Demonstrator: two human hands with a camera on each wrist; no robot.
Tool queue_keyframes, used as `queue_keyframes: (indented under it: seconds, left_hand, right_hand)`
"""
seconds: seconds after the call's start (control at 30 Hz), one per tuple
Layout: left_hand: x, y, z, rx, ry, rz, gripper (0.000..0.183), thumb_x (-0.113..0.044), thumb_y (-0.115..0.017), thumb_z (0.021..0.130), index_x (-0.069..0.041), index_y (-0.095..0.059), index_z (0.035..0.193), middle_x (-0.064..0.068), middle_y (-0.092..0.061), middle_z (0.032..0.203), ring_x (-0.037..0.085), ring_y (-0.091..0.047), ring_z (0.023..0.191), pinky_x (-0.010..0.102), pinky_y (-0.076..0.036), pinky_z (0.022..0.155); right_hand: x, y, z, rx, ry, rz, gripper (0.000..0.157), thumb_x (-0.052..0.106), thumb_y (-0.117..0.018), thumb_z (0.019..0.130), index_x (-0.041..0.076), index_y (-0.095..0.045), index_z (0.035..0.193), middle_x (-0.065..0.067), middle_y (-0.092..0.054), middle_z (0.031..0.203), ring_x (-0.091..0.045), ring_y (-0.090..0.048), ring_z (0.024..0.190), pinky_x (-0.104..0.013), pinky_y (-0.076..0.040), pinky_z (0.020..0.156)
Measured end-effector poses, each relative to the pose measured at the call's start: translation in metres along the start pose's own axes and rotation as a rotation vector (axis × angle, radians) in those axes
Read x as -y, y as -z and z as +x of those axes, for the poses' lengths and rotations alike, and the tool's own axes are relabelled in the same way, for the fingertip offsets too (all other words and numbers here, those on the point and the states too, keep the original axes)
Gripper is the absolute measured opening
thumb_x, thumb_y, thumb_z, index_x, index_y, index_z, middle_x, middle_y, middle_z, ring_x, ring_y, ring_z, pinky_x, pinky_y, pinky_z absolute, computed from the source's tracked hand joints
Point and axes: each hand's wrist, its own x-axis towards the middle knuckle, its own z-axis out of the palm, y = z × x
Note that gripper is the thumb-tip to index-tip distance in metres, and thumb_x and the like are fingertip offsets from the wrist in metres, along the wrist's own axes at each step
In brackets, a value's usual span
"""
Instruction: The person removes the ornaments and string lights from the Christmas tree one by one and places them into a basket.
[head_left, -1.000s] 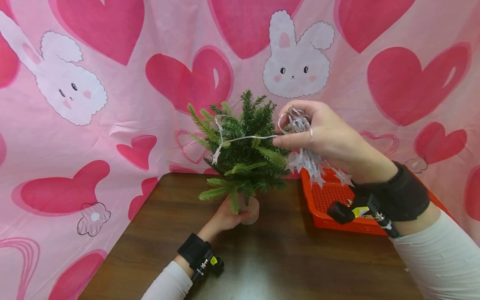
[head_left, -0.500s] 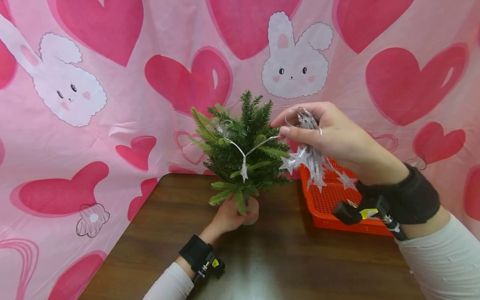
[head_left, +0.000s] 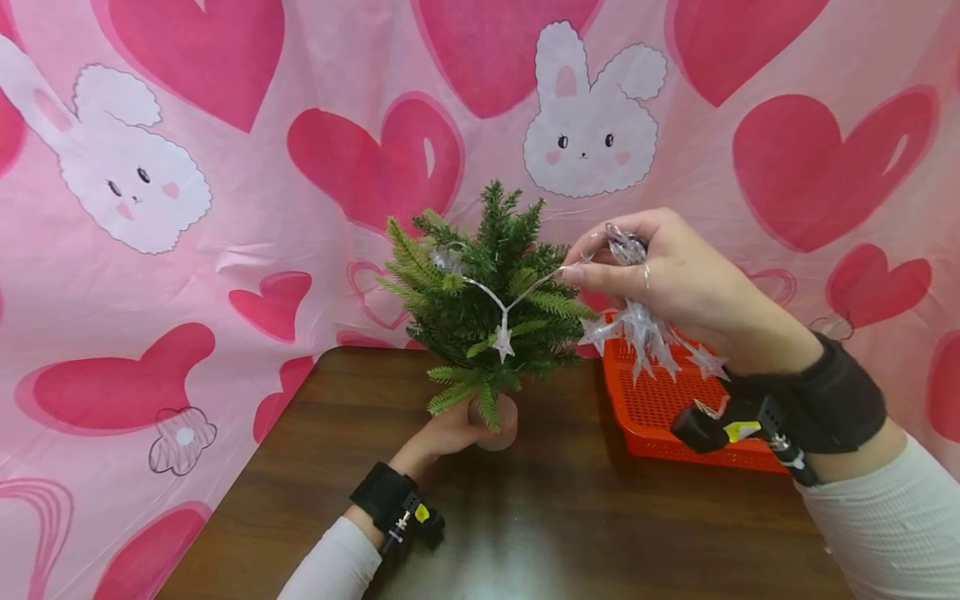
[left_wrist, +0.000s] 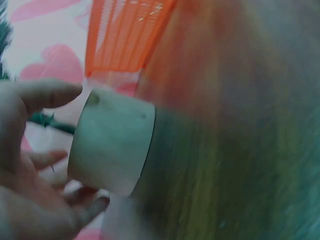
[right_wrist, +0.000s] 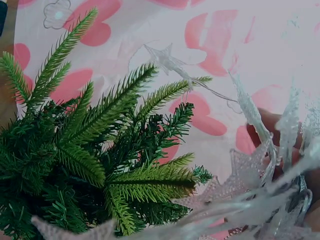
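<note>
A small artificial Christmas tree stands on the table in a round, pale base. My left hand grips that base from the left; in the left wrist view its thumb and fingers lie either side of the base. To the tree's right, my right hand holds a bundle of clear star string lights, pinching the strand between thumb and forefinger. From there the strand runs across the tree's front, with one star hanging before the branches. In the right wrist view, blurred stars partly hide the fingers.
An orange-red plastic basket stands on the right of the brown wooden table, partly behind my right wrist. Some small items in it are hard to make out. A pink cloth with hearts and rabbits hangs close behind.
My right hand has moved slightly right and down with the string lights. The front star has shifted right across the tree. The tree has turned a little in my left hand, its branches swinging right.
</note>
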Motion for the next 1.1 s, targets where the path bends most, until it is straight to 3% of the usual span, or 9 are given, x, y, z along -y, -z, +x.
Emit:
queue_keyframes:
  seconds: [0.1, 0.2, 0.27, 0.37, 0.5, 0.77, 0.9, 1.1]
  left_hand:
    - [0.002, 0.006, 0.001, 0.036, 0.041, -0.078, 0.079, -0.019, -0.076, 0.085, -0.019, -0.033, 0.152, 0.006, -0.039, 0.155, 0.028, -0.036, 0.144, 0.055, -0.030, 0.116]
    - [0.003, 0.009, 0.000, 0.051, 0.059, -0.073, 0.075, -0.019, -0.075, 0.086, -0.018, -0.035, 0.149, 0.007, -0.041, 0.153, 0.028, -0.038, 0.142, 0.054, -0.033, 0.114]
    - [0.004, 0.009, -0.001, 0.061, 0.056, -0.080, 0.071, -0.016, -0.074, 0.087, -0.016, -0.037, 0.148, 0.008, -0.043, 0.151, 0.028, -0.040, 0.140, 0.053, -0.036, 0.112]
    - [0.002, 0.007, -0.002, 0.060, 0.055, -0.095, 0.067, -0.014, -0.073, 0.087, -0.013, -0.041, 0.146, 0.010, -0.047, 0.148, 0.029, -0.044, 0.137, 0.051, -0.038, 0.110]
    - [-0.002, 0.005, -0.005, 0.038, 0.074, -0.063, 0.066, -0.015, -0.072, 0.088, -0.012, -0.042, 0.146, 0.013, -0.048, 0.147, 0.033, -0.046, 0.136, 0.053, -0.039, 0.108]
    - [-0.005, -0.001, -0.007, -0.004, 0.137, 0.024, 0.067, -0.020, -0.072, 0.090, -0.002, -0.040, 0.146, 0.019, -0.049, 0.143, 0.037, -0.048, 0.132, 0.053, -0.042, 0.105]
    - [-0.005, -0.004, -0.007, -0.030, 0.112, 0.073, 0.071, -0.021, -0.074, 0.088, -0.002, -0.039, 0.147, 0.021, -0.047, 0.143, 0.038, -0.047, 0.133, 0.054, -0.043, 0.103]
    - [-0.007, -0.007, -0.006, -0.076, 0.020, 0.150, 0.078, -0.019, -0.076, 0.086, -0.009, -0.036, 0.151, 0.021, -0.043, 0.150, 0.039, -0.042, 0.137, 0.055, -0.040, 0.107]
  right_hand:
    - [-0.001, -0.001, 0.000, -0.013, 0.030, 0.082, 0.027, 0.031, -0.069, 0.092, 0.008, -0.067, 0.106, -0.008, -0.056, 0.088, -0.025, -0.049, 0.081, -0.037, -0.045, 0.062]
    - [-0.002, -0.001, 0.000, 0.006, 0.060, 0.217, 0.025, 0.026, -0.066, 0.095, 0.004, -0.062, 0.107, -0.006, -0.059, 0.090, -0.022, -0.048, 0.069, -0.033, -0.045, 0.058]
    - [-0.004, -0.002, 0.002, 0.043, 0.084, 0.336, 0.020, 0.023, -0.063, 0.097, 0.005, -0.059, 0.103, -0.007, -0.065, 0.103, -0.020, -0.058, 0.071, -0.031, -0.048, 0.066]
    - [-0.008, -0.002, 0.004, 0.114, 0.121, 0.512, 0.014, 0.021, -0.058, 0.100, 0.008, -0.055, 0.096, -0.007, -0.066, 0.130, -0.021, -0.072, 0.092, -0.029, -0.050, 0.073]
    - [-0.012, -0.002, 0.006, 0.175, 0.143, 0.648, 0.019, 0.023, -0.049, 0.105, 0.010, -0.050, 0.091, -0.007, -0.068, 0.129, -0.026, -0.072, 0.104, -0.026, -0.049, 0.062]
    - [-0.015, -0.003, 0.006, 0.209, 0.095, 0.666, 0.023, 0.029, -0.043, 0.106, 0.013, -0.041, 0.090, -0.008, -0.070, 0.126, -0.029, -0.070, 0.109, -0.025, -0.049, 0.045]
    - [-0.016, -0.006, 0.006, 0.245, 0.072, 0.708, 0.021, 0.027, -0.044, 0.106, 0.013, -0.042, 0.090, -0.007, -0.070, 0.122, -0.029, -0.069, 0.112, -0.036, -0.060, 0.061]
    - [-0.014, -0.009, 0.005, 0.233, 0.037, 0.690, 0.022, 0.029, -0.046, 0.105, 0.015, -0.041, 0.089, -0.007, -0.069, 0.125, -0.028, -0.070, 0.111, -0.037, -0.059, 0.060]
